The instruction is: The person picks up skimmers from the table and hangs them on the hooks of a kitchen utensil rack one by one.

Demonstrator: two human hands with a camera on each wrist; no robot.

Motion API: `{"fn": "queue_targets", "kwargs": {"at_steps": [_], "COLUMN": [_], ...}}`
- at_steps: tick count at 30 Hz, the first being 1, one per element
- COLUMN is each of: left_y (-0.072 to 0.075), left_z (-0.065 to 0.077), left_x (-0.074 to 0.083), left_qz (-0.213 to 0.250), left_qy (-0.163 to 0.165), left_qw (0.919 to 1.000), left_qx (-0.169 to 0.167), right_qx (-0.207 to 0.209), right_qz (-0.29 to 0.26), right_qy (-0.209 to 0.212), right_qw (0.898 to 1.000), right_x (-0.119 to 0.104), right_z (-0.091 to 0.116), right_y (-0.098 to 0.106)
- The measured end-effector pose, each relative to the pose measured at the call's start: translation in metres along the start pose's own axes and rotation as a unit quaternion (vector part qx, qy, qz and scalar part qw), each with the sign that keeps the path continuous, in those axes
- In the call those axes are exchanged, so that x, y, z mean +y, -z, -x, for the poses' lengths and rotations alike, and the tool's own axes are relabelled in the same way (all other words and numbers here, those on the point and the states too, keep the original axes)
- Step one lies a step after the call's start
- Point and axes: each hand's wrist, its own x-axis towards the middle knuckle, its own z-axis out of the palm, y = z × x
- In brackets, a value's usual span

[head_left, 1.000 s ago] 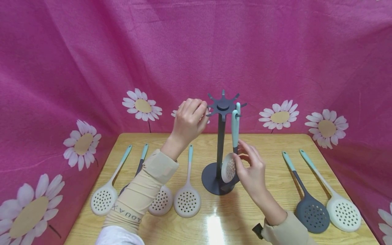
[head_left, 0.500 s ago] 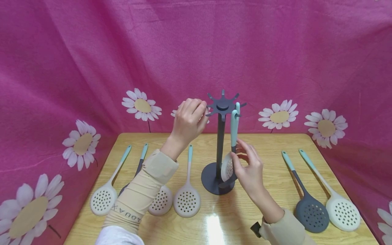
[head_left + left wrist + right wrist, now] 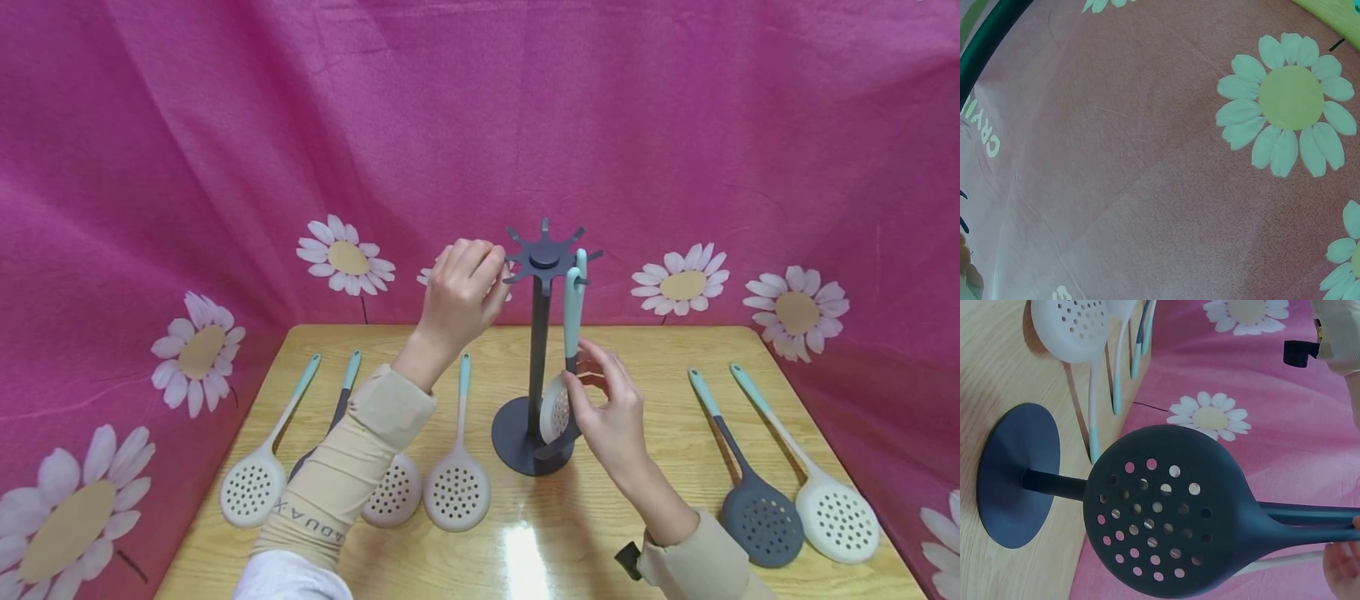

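Beside the top of a black utensil rack (image 3: 544, 257), my left hand (image 3: 461, 287) has its fingers curled and pinches the tip of one left-hand hook; the exact contact is partly hidden. A dark skimmer with a mint handle (image 3: 572, 312) hangs from a front-right hook. My right hand (image 3: 613, 412) pinches its dark shaft between thumb and fingers. The right wrist view shows the perforated head of this dark skimmer (image 3: 1235, 512) up close. Behind it hangs a white skimmer (image 3: 554, 410) on the neighbouring hook, mostly covered.
White skimmers (image 3: 457, 492) and a dark one (image 3: 341, 408) lie on the wooden table (image 3: 517, 521) to the left, partly under my left forearm. A dark skimmer (image 3: 762, 521) and a white skimmer (image 3: 837, 521) lie at the right. Pink flowered cloth (image 3: 480, 125) encloses the table.
My right hand has shifted slightly left, and the dark skimmer's lower part has swung a little toward the rack's post with it. My left hand keeps its place.
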Motion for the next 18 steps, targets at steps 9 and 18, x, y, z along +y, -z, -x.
{"fn": "queue_targets", "kwargs": {"at_steps": [9,18], "left_y": [0.000,-0.014], "left_z": [0.001,0.026], "left_x": [0.002,0.009], "left_qz": [0.009,0.080], "left_qy": [0.037,0.153], "left_qw": [0.9992,0.9849], "left_qx": [-0.012,0.006], "right_qx": [0.037,0.122], "right_qz": [-0.031,-0.050], "right_qy": [0.046,0.024], "right_qw": [0.998,0.991], "right_x": [0.003,0.048], "right_z": [-0.002,0.015], "right_y": [0.004,0.002]}}
